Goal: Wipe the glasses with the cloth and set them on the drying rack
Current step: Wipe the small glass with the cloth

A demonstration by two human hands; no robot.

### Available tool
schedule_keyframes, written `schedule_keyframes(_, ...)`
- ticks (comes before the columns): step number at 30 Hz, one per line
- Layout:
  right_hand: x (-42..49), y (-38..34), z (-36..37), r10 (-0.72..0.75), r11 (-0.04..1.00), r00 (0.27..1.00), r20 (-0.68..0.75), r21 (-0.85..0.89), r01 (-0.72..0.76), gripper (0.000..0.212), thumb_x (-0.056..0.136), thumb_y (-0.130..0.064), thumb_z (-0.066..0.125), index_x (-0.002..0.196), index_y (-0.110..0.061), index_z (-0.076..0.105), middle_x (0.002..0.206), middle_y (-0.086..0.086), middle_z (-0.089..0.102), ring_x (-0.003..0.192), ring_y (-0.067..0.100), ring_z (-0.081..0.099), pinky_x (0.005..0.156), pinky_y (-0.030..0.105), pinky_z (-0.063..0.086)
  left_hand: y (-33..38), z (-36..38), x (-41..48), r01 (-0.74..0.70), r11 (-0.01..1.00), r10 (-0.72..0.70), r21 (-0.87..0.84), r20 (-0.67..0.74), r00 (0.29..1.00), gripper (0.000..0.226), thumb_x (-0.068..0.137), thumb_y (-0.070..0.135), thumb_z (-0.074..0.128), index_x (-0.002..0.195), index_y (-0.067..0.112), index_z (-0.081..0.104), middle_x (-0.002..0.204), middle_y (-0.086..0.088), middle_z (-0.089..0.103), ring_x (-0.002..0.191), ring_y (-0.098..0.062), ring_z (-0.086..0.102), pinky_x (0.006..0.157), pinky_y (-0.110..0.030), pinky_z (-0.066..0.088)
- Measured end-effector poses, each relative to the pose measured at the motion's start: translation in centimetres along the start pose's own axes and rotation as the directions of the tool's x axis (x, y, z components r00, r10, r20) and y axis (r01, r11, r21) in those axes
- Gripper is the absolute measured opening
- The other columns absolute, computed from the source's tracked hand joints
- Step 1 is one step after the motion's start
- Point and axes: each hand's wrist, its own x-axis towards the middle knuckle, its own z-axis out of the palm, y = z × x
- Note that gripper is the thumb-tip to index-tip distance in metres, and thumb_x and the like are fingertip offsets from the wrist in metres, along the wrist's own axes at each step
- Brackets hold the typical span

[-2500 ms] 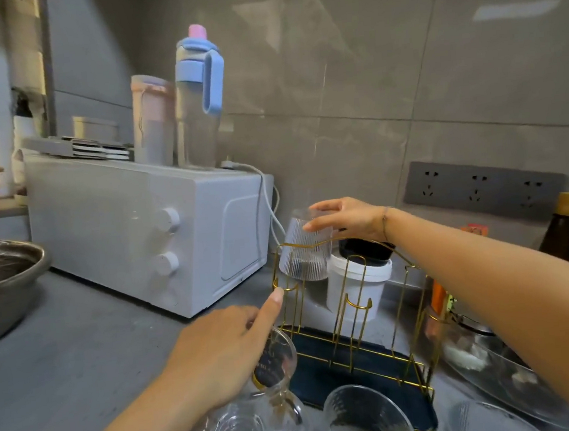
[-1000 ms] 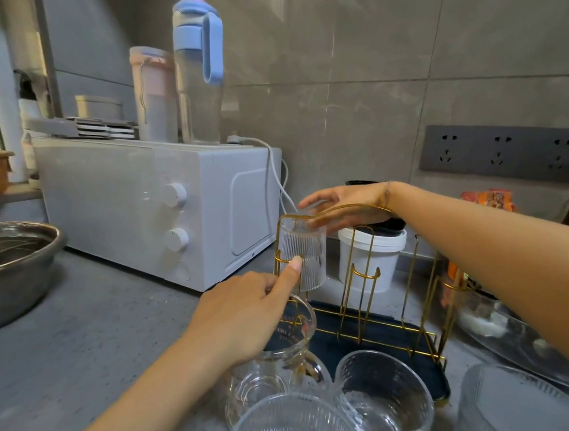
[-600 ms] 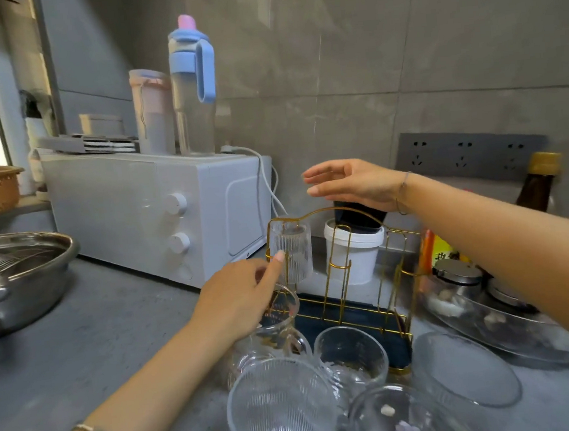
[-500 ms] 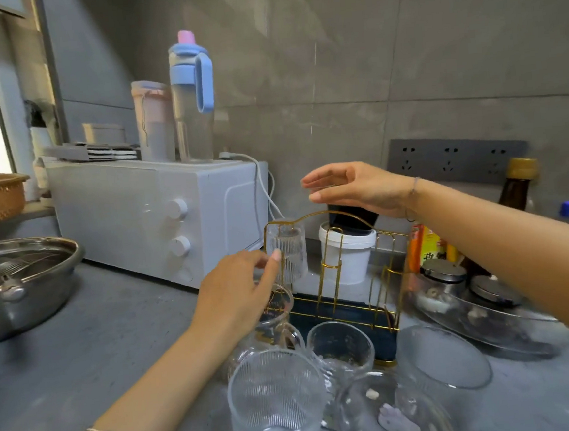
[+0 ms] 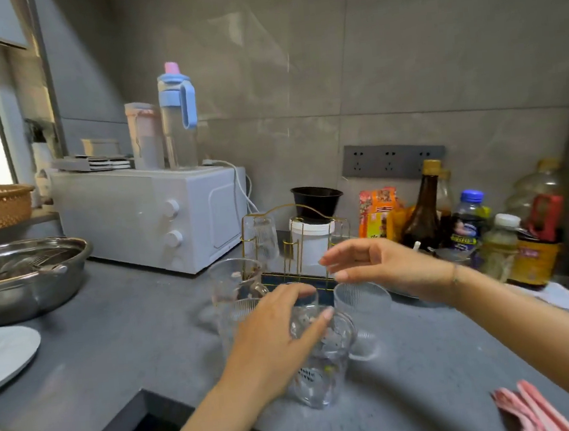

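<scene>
A gold wire drying rack (image 5: 310, 210) with a dark blue base stands at the back of the grey counter. One ribbed glass (image 5: 262, 239) hangs upside down on its left peg. Several clear glasses cluster in front of it. My left hand (image 5: 280, 336) curls over the rim of the nearest one, a printed glass with a handle (image 5: 321, 373). My right hand (image 5: 377, 265) hovers with straight fingers just above a ribbed glass (image 5: 365, 306) and holds nothing. Further left stand a handled glass (image 5: 228, 282) and a ribbed glass (image 5: 235, 319). A pink cloth (image 5: 534, 410) lies at the bottom right.
A white oven (image 5: 152, 220) with bottles on top stands at the back left. A steel basin (image 5: 23, 272) and a white plate (image 5: 3, 356) are at the left. A white tub (image 5: 311, 244) sits behind the rack, and several sauce bottles (image 5: 466, 223) to its right. The counter's front edge (image 5: 203, 404) runs close below the glasses.
My view has pulled back. My left hand left the glass by the rack and came down on the near printed glass. My right hand dropped from above the rack to in front of it.
</scene>
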Motion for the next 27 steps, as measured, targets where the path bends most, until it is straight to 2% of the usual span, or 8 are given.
schedule_keyframes(3, -2.1, 2.2, 1.8, 0.058, 0.998, 0.997, -0.056, 0.004, -0.058, 0.060, 0.064, -0.034, 0.076, 0.120, -0.023, 0.058, 0.126, -0.005, 0.061, 0.117, 0.009, 0.057, 0.100, 0.026, 0.046, 0.2, 1.3, -2.3, 0.023, 1.000, -0.024, -0.010, -0.030, 0.999, 0.068, 0.079, 0.058, 0.065, 0.137, 0.039, 0.035, 0.134, 0.027, 0.039, 0.119, 0.008, 0.041, 0.093, -0.003, 0.032)
schedule_keyframes(6, -3.5, 4.0, 3.8, 0.049, 0.999, 0.992, -0.113, -0.007, -0.050, 0.071, 0.058, -0.037, 0.081, 0.123, -0.030, 0.052, 0.133, -0.009, 0.052, 0.126, 0.005, 0.047, 0.097, 0.017, 0.044, 0.1, 2.8, -4.0, 0.108, 0.994, -0.107, 0.004, -0.032, 0.994, 0.103, 0.074, 0.053, 0.074, 0.149, 0.037, 0.006, 0.150, 0.019, 0.019, 0.133, -0.001, 0.032, 0.099, -0.016, 0.037)
schedule_keyframes(9, -4.0, 4.8, 5.6, 0.011, 0.999, 0.970, -0.244, 0.049, 0.001, 0.072, 0.062, -0.035, 0.080, 0.127, -0.027, 0.050, 0.135, -0.010, 0.050, 0.128, 0.004, 0.043, 0.106, 0.023, 0.038, 0.3, 4.0, -4.6, 0.158, 0.987, -0.157, 0.003, -0.097, 0.983, 0.118, 0.072, 0.051, 0.077, 0.151, 0.031, -0.010, 0.155, 0.014, 0.001, 0.143, -0.006, 0.016, 0.104, -0.022, 0.034)
schedule_keyframes(13, -4.6, 5.3, 6.9, 0.002, 0.986, 0.945, -0.326, 0.161, 0.053, 0.067, 0.066, -0.032, 0.078, 0.126, -0.024, 0.051, 0.135, -0.009, 0.053, 0.128, 0.006, 0.045, 0.110, 0.030, 0.038, 0.4, 5.1, -4.3, 0.256, 0.958, -0.272, -0.130, -0.135, 0.953, 0.121, 0.069, 0.048, 0.080, 0.152, 0.025, -0.004, 0.157, 0.002, 0.011, 0.143, -0.016, 0.027, 0.112, -0.032, 0.036)
schedule_keyframes(17, -5.0, 6.3, 8.1, 0.034, 0.968, 0.943, -0.332, 0.244, 0.051, 0.057, 0.077, -0.010, 0.076, 0.127, -0.021, 0.050, 0.135, -0.006, 0.052, 0.123, 0.009, 0.050, 0.103, 0.026, 0.043, 0.4, 6.3, -3.9, 0.279, 0.955, -0.292, -0.103, -0.159, 0.943, 0.118, 0.070, 0.041, 0.082, 0.151, 0.020, -0.001, 0.158, -0.005, 0.018, 0.141, -0.022, 0.032, 0.105, -0.035, 0.042)
schedule_keyframes(22, -5.7, 6.8, 8.4, 0.055, 0.928, 0.934, -0.352, 0.363, 0.082, 0.056, 0.079, -0.003, 0.072, 0.126, -0.023, 0.049, 0.134, -0.002, 0.053, 0.124, 0.012, 0.051, 0.088, 0.014, 0.050, 0.6, 7.1, -3.5, 0.262, 0.951, -0.294, -0.167, -0.214, 0.931, 0.120, 0.066, 0.030, 0.087, 0.152, 0.022, 0.004, 0.154, -0.007, 0.025, 0.138, -0.025, 0.038, 0.101, -0.037, 0.046)
schedule_keyframes(25, -7.0, 6.5, 8.0, 0.054, 0.927, 0.928, -0.368, 0.365, 0.090, 0.054, 0.082, -0.008, 0.070, 0.129, -0.022, 0.049, 0.138, -0.002, 0.052, 0.128, 0.010, 0.048, 0.088, 0.013, 0.049, 1.2, 7.4, -3.8, 0.235, 0.923, -0.307, -0.303, -0.213, 0.928, 0.122, 0.063, 0.031, 0.089, 0.152, 0.030, 0.006, 0.152, -0.004, 0.031, 0.137, -0.018, 0.038, 0.103, -0.031, 0.042)
schedule_keyframes(27, -8.2, 6.0, 7.2, 0.033, 0.931, 0.923, -0.383, 0.348, 0.111, 0.051, 0.083, -0.018, 0.067, 0.131, -0.025, 0.049, 0.138, -0.007, 0.052, 0.129, 0.006, 0.047, 0.095, 0.017, 0.046, 2.1, 7.3, -3.7, 0.223, 0.872, -0.327, -0.435, -0.182, 0.927, 0.121, 0.059, 0.038, 0.088, 0.150, 0.035, 0.008, 0.147, 0.001, 0.039, 0.131, -0.017, 0.045, 0.104, -0.032, 0.043)
